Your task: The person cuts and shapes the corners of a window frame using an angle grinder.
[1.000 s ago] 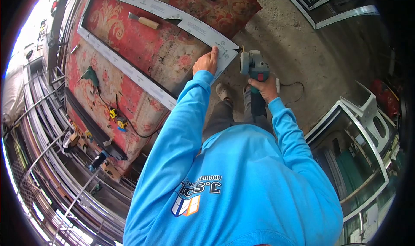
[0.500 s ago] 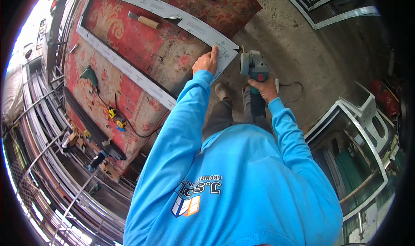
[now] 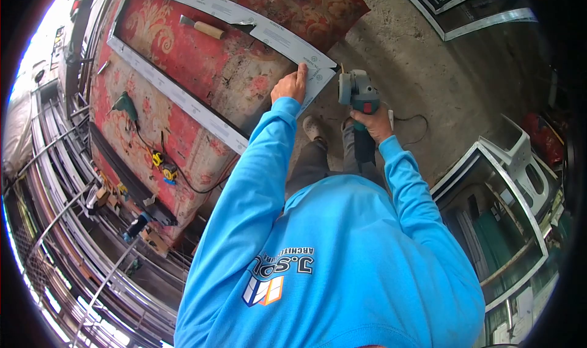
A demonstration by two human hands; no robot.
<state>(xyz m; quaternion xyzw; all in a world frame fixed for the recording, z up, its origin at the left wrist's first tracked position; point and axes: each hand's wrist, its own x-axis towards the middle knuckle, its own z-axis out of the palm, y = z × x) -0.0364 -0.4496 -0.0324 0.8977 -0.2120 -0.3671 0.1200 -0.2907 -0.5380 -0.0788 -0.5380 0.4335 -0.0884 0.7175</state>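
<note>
My left hand (image 3: 290, 86) presses flat on the corner of a grey-white aluminium frame (image 3: 183, 100), which lies on a table covered with red floral cloth (image 3: 202, 67). My right hand (image 3: 372, 122) grips the body of a green angle grinder (image 3: 358, 93). The grinder's disc end is held just right of the frame corner, above the concrete floor. Its cord (image 3: 413, 123) trails across the floor. Both of my arms are in blue sleeves.
A wooden-handled tool (image 3: 205, 28), a green drill (image 3: 125, 106) and a yellow tape measure (image 3: 160, 160) lie on the cloth. Metal profiles (image 3: 67, 226) are stacked at the left. Glazed window frames (image 3: 489, 213) and a white plastic chair (image 3: 524, 158) stand at the right.
</note>
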